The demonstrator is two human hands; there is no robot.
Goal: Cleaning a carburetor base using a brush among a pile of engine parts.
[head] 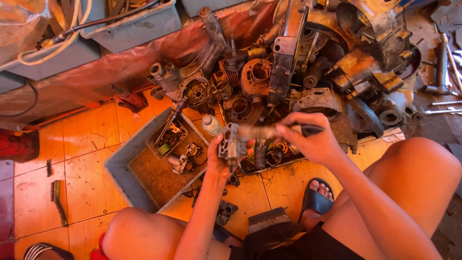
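— Where are you with that part?

— Mid-clean, I'd judge. My left hand [217, 161] has its fingers wrapped tight around the small metal casting [232, 143], held up in the air over the near-right corner of the grey tray [121, 174]. My right hand [313, 137] is closed on the dark handle of a brush [274, 131], its tip laid against the casting's top. The brush is blurred, so I can't tell what it looks like at the working end.

— How much of it is done?

— The casting looks pale grey beside the rusty heap, so some grime seems to be off it; its underside is hidden, so I can't say it's finished. Everything else looks untouched and dirty.

— What else is around? Count it for me.

— One casting in hand, one brush. One grey tray on the floor tiles, with one smaller dish of bits at its far edge and one small assembly [183, 161] lying near its right edge. One white bottle [211, 124] just past the tray's far-right corner. One wire brush [58, 201] on the tiles, well apart to the left. One dark block [267, 217] by my sandal [317, 198]. The engine pile [308, 62] beyond is too tangled to count.
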